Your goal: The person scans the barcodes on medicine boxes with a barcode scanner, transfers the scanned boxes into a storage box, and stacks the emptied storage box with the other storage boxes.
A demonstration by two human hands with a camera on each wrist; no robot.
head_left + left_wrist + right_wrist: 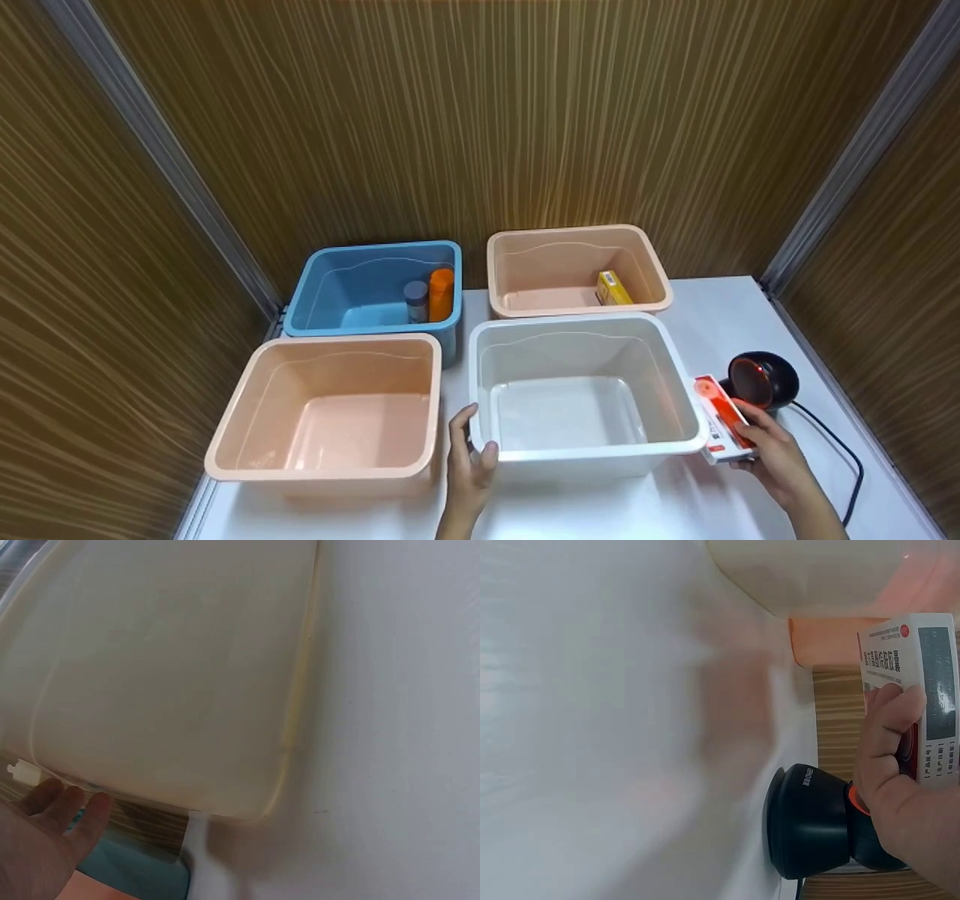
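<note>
A white plastic bin (570,455) stands front and centre in the head view, with nothing inside. At its front left corner my left hand (470,469) holds the rim, thumb at the front and fingers along the side. The left wrist view shows those fingers (88,821) by the bin's wall. My right hand (776,457) grips a white and red medicine box (721,420) just right of the bin. In the right wrist view the box (900,652) is above the table. Close behind it stands a black barcode scanner (776,379), glowing red.
Left of the white bin is an empty peach bin (322,474). Behind are a blue bin (371,330) with an orange bottle (441,295) and a grey-capped bottle (415,301), and another peach bin (570,310) with a yellow box (613,288). The scanner's black cable (840,442) trails along the right.
</note>
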